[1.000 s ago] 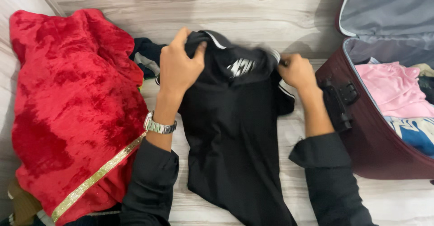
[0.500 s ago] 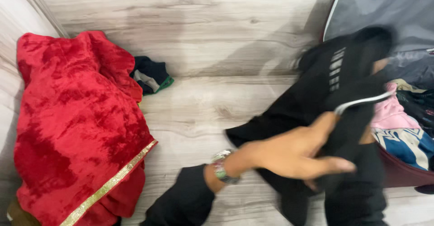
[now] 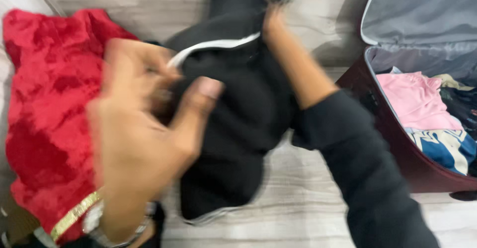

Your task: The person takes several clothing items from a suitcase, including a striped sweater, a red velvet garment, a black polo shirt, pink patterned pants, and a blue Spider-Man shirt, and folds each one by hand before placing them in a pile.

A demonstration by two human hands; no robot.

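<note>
Both hands, left and right, are gripping the black top, risking it slipping onto the floor.

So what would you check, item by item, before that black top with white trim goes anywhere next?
1. Left hand gripping the black garment with white piping: ok, thumb pressed on the cloth.
2. Right hand holding its upper edge: ok, though blurred.
3. Garment lifted off the grey wood-grain floor: cannot tell.
4. Maroon open suitcase has room: cannot tell; pink cloth and other clothes lie inside.
5. Red velvet cloth with gold border apart from the garment: not ok, they overlap.
</note>
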